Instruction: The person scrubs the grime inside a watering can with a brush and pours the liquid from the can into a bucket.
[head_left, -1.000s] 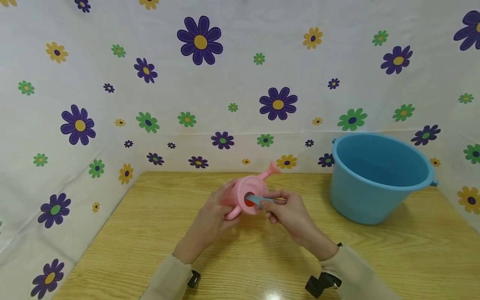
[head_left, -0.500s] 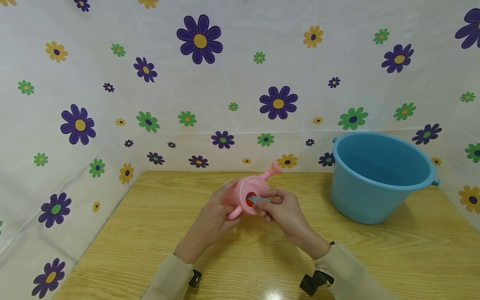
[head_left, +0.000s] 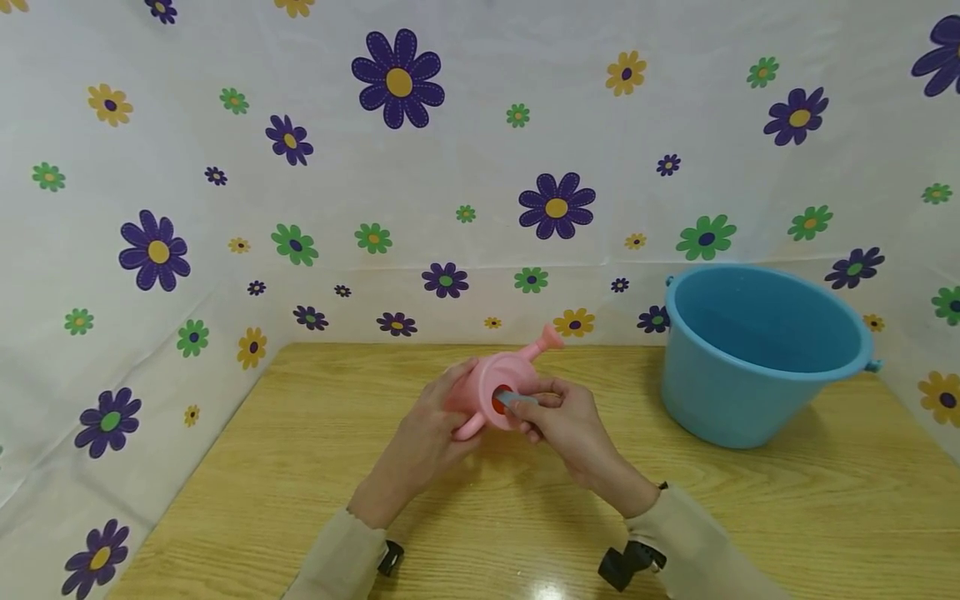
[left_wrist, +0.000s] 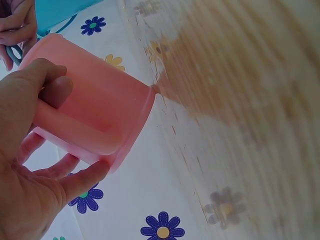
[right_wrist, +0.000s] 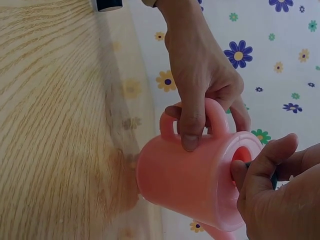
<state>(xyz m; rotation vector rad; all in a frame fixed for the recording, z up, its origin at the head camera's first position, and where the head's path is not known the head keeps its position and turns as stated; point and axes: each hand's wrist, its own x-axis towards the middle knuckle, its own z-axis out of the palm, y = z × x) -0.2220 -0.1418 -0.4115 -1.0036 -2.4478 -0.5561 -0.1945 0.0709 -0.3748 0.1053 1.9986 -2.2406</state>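
The work looks to be partway through: the pink watering can (head_left: 470,390) is already in hand and tipped so that its mouth faces the person, and a slim blue-grey piece (head_left: 516,400) already has one end in the red-lined opening. The left hand (head_left: 426,423) has its grip around the can's body beside the handle (head_left: 470,428), thumb on one side and fingers on the other, as the left wrist view shows. The right hand (head_left: 581,432) has a pinching grip on the outer end of the blue-grey piece, between thumb and fingers. The can is in the middle of the scene, low over the desk (head_left: 300,467), its spout (head_left: 538,342) pointing away to the right; whether its base touches the desk I cannot tell for certain. How deep the inner end goes, and whether it meets anything inside, is hidden, so how much of the work within the can is done cannot be read. As for what is left, I would judge that neither grip has been released and the piece is neither fully in nor clear of the opening. The blue bucket (head_left: 727,408) stands upright to the right, well apart from both hands
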